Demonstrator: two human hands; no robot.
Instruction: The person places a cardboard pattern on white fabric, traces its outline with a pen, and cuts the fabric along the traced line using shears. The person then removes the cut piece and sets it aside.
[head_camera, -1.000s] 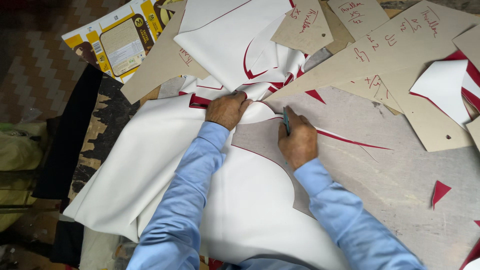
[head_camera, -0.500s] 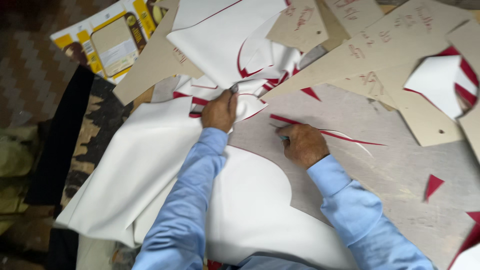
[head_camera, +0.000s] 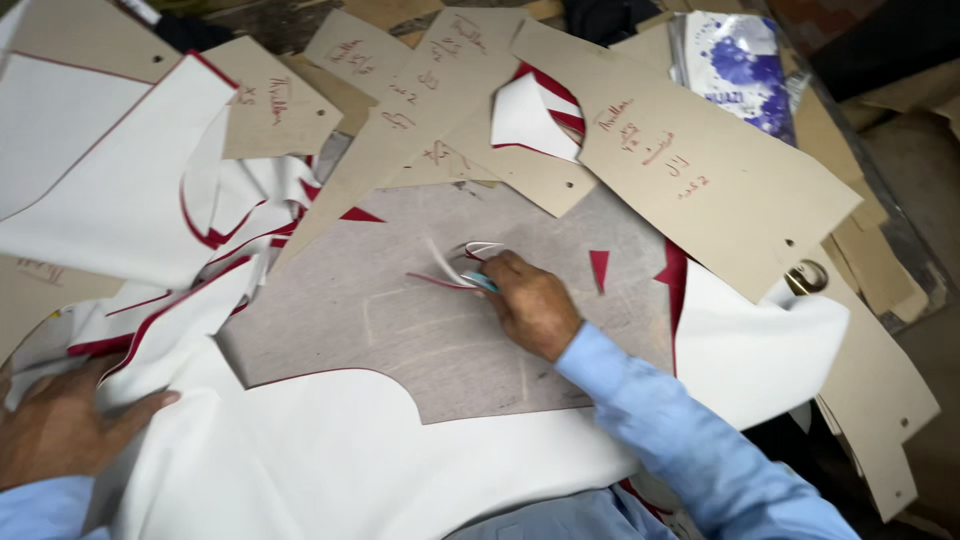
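Where the frame began at lower left, the left hand lay flat, palm down and fingers spread, pressing on the white sheet material that covered the lower part of the picture; it gripped nothing. At upper left, another white cut piece with red edging rested over brown card patterns. Toward the centre, a bare grey work board showed through a curved cut-out in the white sheet. On this board lay a thin curled white-and-red offcut strip, just beside the right hand. That hand was closed around a small light-blue-handled tool, whose tip met the strip; the kind of tool could not be told. Right of the hand, a small red triangular scrap sat on the board. At upper right, a large brown card pattern overlapped the others, and a metal ring lay near the right edge.
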